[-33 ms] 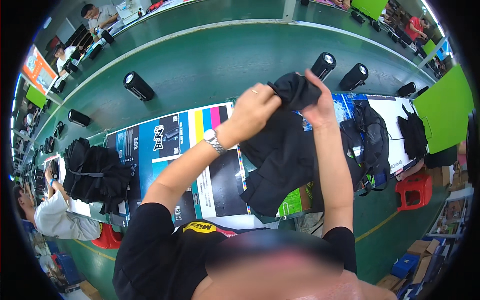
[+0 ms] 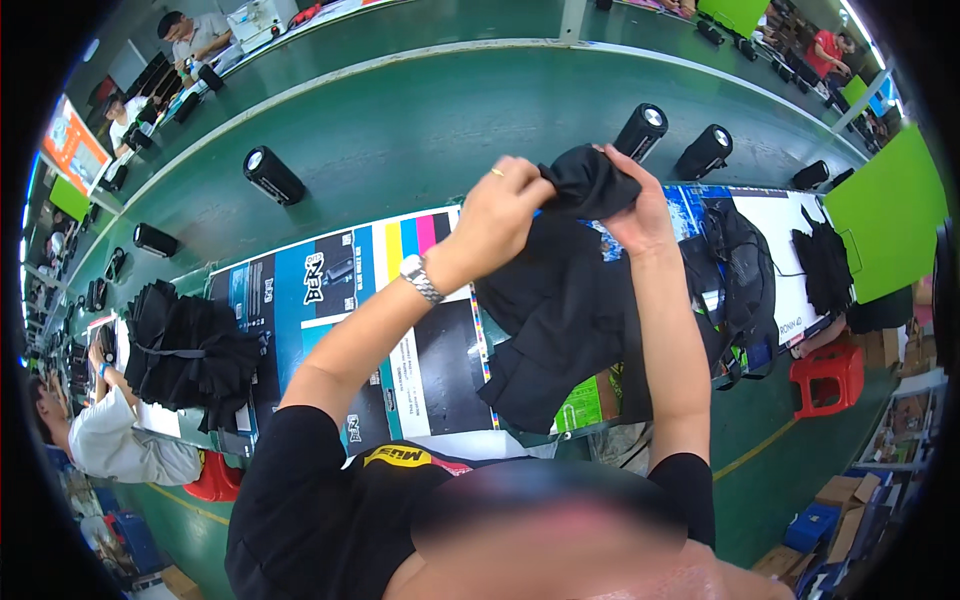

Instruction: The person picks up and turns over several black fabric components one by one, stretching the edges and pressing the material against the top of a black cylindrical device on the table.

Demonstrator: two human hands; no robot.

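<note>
Watching from afar, I saw long green worktop [image 2: 400, 140], then black fabric heap [image 2: 560, 310], dark cloth stack [image 2: 195, 345] off left. Black cloth [image 2: 590, 182] hung raised between hands: left hand [image 2: 497, 215] pinched its left edge in bunched fingers, right hand [image 2: 642, 218] cupped its right side, fingers partly hidden. Silver watch [image 2: 423, 279] circled left wrist.

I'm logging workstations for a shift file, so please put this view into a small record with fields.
Left hand: pinching the near-left edge of the held black cloth; a metal watch on that wrist
Right hand: gripping the cloth's right side
Below the hands: loose black cloth on printed sheets
Far left of the sheets: heap of black cloth
Beyond: black cylinders on a green surface
Far right: green panel, red stool
</note>
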